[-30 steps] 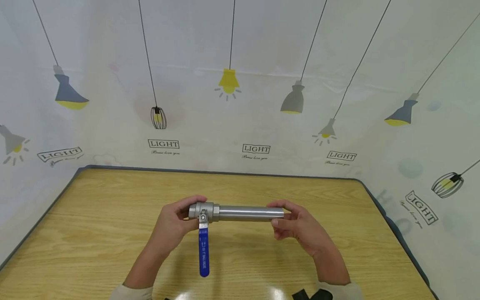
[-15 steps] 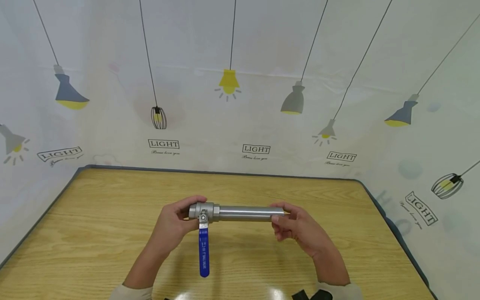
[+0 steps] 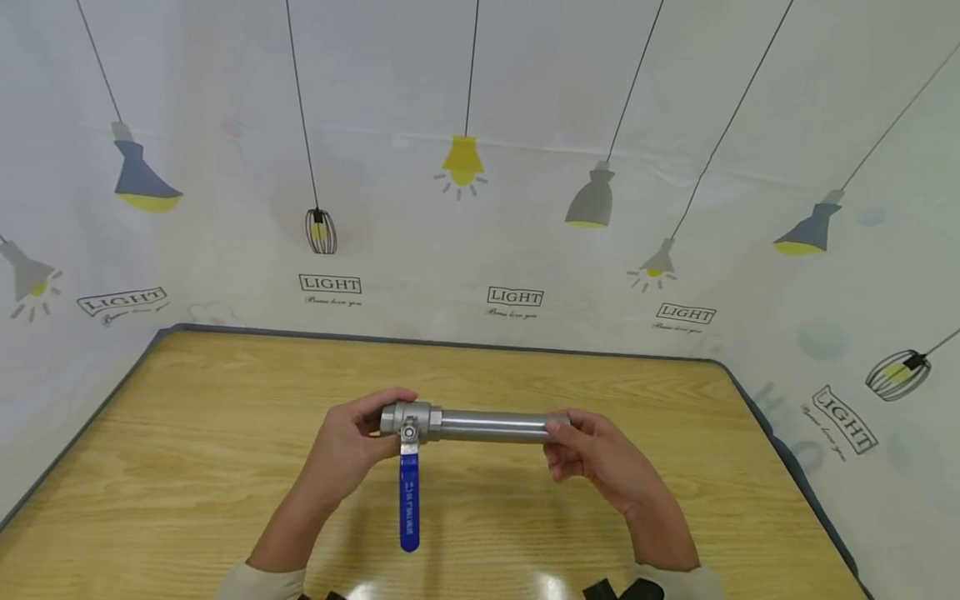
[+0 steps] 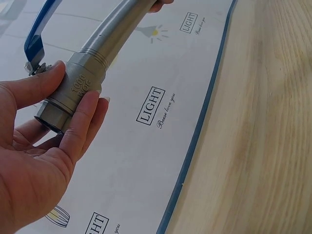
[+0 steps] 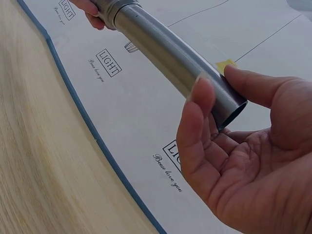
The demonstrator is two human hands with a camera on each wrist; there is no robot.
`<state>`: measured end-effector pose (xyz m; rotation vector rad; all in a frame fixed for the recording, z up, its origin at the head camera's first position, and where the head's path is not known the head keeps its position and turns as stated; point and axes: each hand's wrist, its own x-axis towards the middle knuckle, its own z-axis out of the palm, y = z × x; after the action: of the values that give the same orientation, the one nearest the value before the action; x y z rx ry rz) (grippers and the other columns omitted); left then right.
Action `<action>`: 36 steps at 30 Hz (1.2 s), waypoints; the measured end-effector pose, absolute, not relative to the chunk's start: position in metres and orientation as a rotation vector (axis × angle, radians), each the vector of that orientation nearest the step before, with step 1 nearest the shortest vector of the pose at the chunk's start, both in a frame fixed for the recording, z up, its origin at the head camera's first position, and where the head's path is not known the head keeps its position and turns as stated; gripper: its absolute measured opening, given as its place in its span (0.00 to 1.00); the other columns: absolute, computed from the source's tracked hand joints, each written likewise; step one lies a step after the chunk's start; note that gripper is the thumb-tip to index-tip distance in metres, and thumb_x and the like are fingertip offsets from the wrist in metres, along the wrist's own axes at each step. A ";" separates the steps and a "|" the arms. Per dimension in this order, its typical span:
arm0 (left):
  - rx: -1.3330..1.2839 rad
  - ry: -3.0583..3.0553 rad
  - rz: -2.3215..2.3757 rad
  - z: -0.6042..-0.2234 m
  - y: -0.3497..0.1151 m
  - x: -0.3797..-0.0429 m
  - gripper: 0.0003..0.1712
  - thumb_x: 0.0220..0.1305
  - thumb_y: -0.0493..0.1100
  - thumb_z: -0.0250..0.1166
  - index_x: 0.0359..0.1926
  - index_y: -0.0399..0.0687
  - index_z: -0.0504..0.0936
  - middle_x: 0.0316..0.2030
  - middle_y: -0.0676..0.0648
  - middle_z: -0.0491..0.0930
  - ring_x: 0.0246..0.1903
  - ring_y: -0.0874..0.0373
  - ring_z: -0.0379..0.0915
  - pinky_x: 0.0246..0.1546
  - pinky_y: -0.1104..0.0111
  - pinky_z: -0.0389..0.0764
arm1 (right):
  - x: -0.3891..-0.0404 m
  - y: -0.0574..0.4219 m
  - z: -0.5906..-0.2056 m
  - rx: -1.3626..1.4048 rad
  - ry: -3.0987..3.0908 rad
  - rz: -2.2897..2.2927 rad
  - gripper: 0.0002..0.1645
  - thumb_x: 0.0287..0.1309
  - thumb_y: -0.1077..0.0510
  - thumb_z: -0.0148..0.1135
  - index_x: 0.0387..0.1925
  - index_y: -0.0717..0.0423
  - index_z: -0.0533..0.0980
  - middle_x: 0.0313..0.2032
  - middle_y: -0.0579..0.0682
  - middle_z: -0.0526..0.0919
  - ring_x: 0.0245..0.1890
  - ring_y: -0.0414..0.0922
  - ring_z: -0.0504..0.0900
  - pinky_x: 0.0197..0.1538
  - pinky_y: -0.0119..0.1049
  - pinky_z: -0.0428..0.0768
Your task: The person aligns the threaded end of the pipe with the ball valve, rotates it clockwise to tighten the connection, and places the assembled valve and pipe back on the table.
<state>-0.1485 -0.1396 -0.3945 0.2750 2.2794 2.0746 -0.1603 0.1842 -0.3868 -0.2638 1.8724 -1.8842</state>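
Note:
A steel ball valve (image 3: 411, 419) is joined to a straight steel pipe (image 3: 491, 425), and the two are held level above the table. My left hand (image 3: 348, 442) grips the valve body at its left end, thumb on the near side and fingers round the far side. From the valve a blue lever handle (image 3: 409, 504) points toward me. At the pipe's free right end, my right hand (image 3: 600, 454) pinches it between thumb and fingers. The right wrist view shows the open end of the pipe (image 5: 195, 63). Raised lettering marks the valve body (image 4: 78, 85) in the left wrist view.
A wood-grain table (image 3: 247, 400) with a dark blue edge lies beneath the hands. Behind it and along the sides hangs a white sheet (image 3: 405, 242) printed with lamps and lettering. Black straps (image 3: 626, 590) show at the bottom edge.
My right thumb has moved up onto the near side of the pipe's end, and that hand now grips it more closely. The left hand keeps its hold on the valve.

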 end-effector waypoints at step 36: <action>0.266 2.297 2.074 -0.392 -0.138 -0.147 0.27 0.51 0.26 0.69 0.55 0.39 0.80 0.50 0.36 0.77 0.43 0.53 0.77 0.39 0.69 0.82 | -0.161 0.188 -0.392 -0.291 1.823 -1.965 0.34 0.57 0.66 0.65 0.65 0.56 0.67 0.34 0.50 0.83 0.32 0.42 0.85 0.40 0.36 0.83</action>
<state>-0.1470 -0.1381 -0.3916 0.2660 2.2967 2.0742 -0.1613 0.1877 -0.3916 -0.2906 1.8231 -1.9647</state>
